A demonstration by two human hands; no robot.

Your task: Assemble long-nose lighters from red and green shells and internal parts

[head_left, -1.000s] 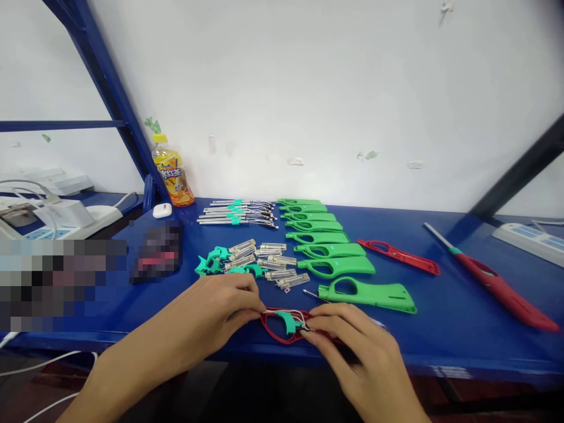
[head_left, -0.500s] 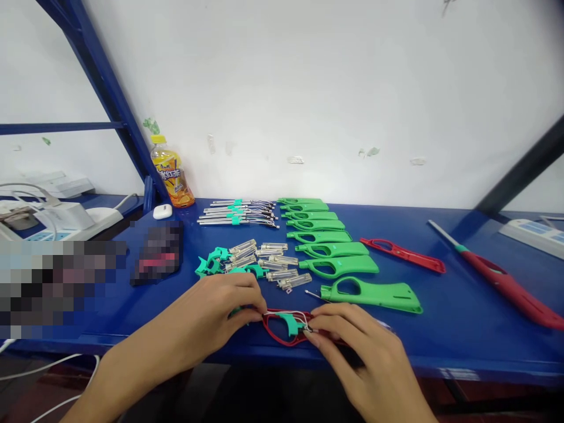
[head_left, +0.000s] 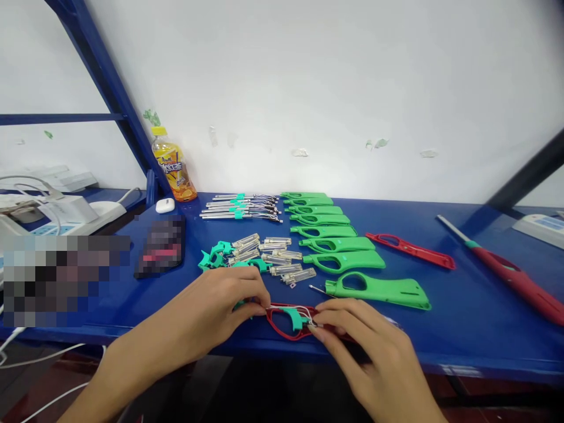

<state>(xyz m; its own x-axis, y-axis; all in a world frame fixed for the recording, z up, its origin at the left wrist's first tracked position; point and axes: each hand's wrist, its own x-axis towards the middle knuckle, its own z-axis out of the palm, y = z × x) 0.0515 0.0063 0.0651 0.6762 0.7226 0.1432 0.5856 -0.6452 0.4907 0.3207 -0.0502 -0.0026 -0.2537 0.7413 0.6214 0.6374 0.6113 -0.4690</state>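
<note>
A red half shell of a long-nosed lighter lies at the desk's front edge between my hands. A teal trigger sits in its looped opening, with thin white wires running above it. My left hand pinches the shell's narrow left end, where the wires run in under the fingertips. The thumb and fingers of my right hand are closed on the wires beside the trigger. That hand covers the right part of the shell. Behind it lies a small screwdriver tip, its other end hidden.
Green lighter shells form a column behind my hands. Loose teal triggers, clear fuel tanks and metal rods with wires lie left of them. Rightward are another red shell and a complete red lighter. A drink bottle stands back left.
The view has shifted slightly. The teal trigger sits a little farther right in the red shell, closer to my right fingertips. Both hands keep their pinch.
</note>
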